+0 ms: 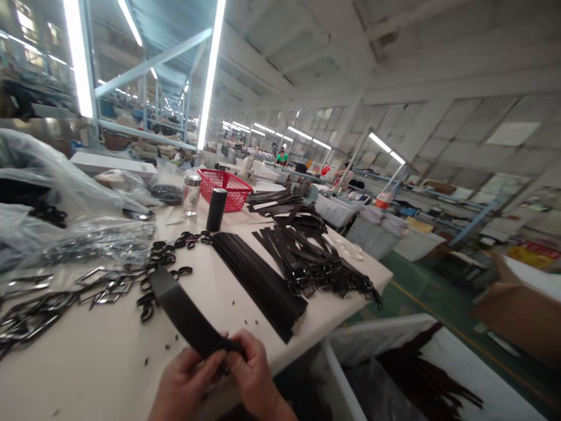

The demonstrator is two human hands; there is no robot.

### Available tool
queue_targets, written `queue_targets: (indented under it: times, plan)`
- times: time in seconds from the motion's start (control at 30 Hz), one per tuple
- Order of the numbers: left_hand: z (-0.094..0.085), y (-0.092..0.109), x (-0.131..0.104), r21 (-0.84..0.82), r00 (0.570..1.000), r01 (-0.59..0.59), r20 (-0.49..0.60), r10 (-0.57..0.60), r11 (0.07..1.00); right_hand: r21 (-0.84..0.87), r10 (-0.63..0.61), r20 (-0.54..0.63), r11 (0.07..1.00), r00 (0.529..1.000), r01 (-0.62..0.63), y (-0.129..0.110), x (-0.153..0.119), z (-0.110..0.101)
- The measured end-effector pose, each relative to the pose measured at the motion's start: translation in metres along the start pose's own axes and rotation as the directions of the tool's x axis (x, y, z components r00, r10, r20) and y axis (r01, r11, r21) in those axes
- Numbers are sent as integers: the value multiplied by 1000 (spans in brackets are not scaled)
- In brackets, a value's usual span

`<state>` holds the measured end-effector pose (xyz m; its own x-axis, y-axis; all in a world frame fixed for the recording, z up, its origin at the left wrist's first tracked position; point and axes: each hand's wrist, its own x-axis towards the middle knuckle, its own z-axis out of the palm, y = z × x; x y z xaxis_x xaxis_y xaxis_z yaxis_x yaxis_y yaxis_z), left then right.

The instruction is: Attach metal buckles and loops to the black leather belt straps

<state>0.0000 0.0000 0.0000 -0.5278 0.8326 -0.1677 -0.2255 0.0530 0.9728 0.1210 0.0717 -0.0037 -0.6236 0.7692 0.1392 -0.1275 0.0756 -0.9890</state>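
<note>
A wide black strap (186, 313) rises from between my two hands and bends up and left over the white tabletop. My left hand (186, 377) pinches its lower end, and my right hand (254, 368) grips the same end from the right. The small dark part between my fingertips is too hidden to make out. Right of the strap lies a neat row of black straps (258, 283). Small black loops (163, 252) are scattered beyond the held strap's upper end, and metal buckles (39, 316) are heaped at the left.
Straps with buckles (319, 269) cover the table's right part. Behind stand a red basket (232, 190), a black cylinder (216, 209) and a glass jar (191, 196). Plastic bags (96, 242) lie left. A white bin (339, 374) with dark strips is below the table's right edge.
</note>
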Motion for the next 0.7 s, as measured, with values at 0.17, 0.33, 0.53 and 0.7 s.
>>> queue_targets:
  times: [0.17, 0.33, 0.53, 0.7]
  plan:
    - [-10, 13, 0, 138, 986, -163, 50, 157, 977, 9, -84, 37, 996, 996, 84, -27, 7, -1]
    - [-9, 17, -3, 106, 978, -192, 98, 182, 976, -185, -220, -51, 961, 974, 207, -49, 27, -48]
    - [-3, 16, -5, 218, 963, -248, 159, 216, 944, -437, -267, -342, 894, 901, 99, -80, 73, -151]
    - [-3, 12, -5, 252, 952, -281, 192, 237, 926, -542, -199, -473, 834, 858, -105, -73, 103, -220]
